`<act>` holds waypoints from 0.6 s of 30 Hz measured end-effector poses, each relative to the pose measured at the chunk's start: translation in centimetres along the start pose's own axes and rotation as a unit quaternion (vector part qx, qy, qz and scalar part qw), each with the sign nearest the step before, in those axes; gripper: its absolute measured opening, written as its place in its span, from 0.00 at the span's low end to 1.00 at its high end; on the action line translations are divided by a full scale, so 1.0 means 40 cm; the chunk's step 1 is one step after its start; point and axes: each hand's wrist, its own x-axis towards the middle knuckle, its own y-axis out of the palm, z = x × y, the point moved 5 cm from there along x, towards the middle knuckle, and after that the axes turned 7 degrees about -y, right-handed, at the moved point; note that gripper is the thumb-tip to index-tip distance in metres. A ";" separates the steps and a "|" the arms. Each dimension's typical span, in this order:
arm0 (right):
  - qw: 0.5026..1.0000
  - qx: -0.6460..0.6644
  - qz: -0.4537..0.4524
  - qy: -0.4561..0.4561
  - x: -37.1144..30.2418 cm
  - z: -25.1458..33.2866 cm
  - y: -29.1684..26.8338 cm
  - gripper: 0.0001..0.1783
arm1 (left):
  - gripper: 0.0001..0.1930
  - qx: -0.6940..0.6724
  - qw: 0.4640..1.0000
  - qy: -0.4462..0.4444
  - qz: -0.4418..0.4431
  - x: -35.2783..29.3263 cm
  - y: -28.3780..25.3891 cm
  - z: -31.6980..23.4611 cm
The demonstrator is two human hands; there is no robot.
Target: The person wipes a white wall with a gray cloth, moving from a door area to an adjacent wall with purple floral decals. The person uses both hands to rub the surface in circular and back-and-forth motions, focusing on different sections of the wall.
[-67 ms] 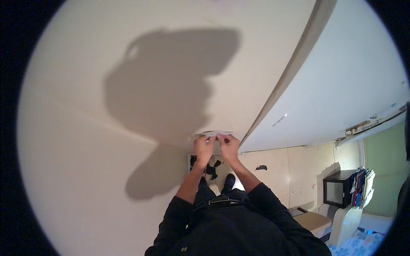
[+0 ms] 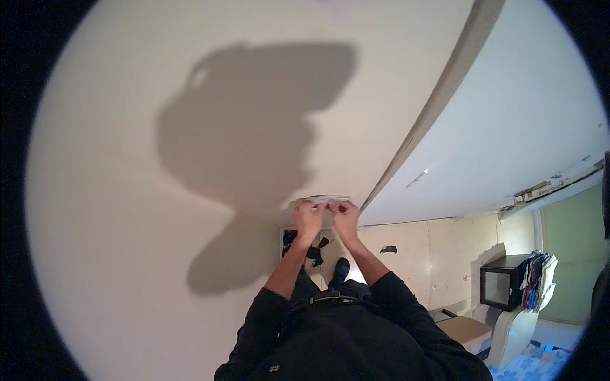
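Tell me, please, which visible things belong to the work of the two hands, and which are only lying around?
In the work:
left hand and right hand, fingertips close together
pale strip at those fingertips; the exact grip is too small to tell
wall behind it

Lying around:
black scrap on the floor
black box
blue flowered cloth

Left hand and right hand: close together near frame centre, fingertips at a whitish strip. Dark box: lower right.
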 end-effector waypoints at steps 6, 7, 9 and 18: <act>0.976 0.205 -0.064 0.024 0.014 0.078 -0.107 0.14 | 0.15 -0.054 0.998 0.026 0.028 -0.007 -0.002 -0.171; 0.979 0.192 -0.065 0.012 0.022 0.126 -0.106 0.13 | 0.15 -0.100 0.994 0.036 0.020 -0.002 -0.048 -0.214; 0.980 0.190 -0.064 0.007 0.027 0.171 -0.075 0.13 | 0.14 -0.124 0.992 0.036 0.003 0.002 -0.118 -0.237; 0.972 0.213 0.050 0.085 -0.033 0.050 0.198 0.12 | 0.13 -0.157 0.982 -0.100 -0.028 0.043 -0.171 0.149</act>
